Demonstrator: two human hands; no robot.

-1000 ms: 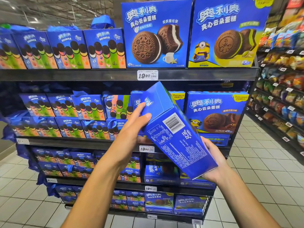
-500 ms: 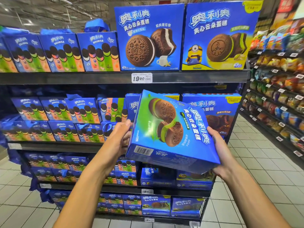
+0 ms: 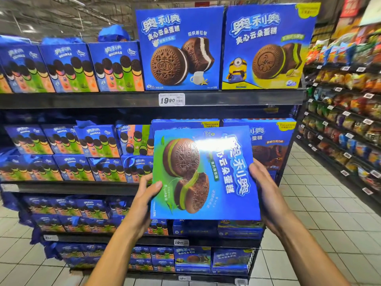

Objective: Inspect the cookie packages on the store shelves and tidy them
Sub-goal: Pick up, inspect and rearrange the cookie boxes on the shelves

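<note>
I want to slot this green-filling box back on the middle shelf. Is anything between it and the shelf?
Nothing visible stands between. The green-filling box, held by the left hand and right hand, hangs just before the middle shelf; whatever slot lies directly behind it is hidden.

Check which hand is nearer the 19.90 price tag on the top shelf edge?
Left. The left hand grips the held box's left edge, below the price tag; the right hand grips the right edge, farther right.

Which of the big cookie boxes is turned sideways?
The green-cream box held by the left hand and right hand; its lettering runs vertically, while the shelved ones stand upright.
</note>
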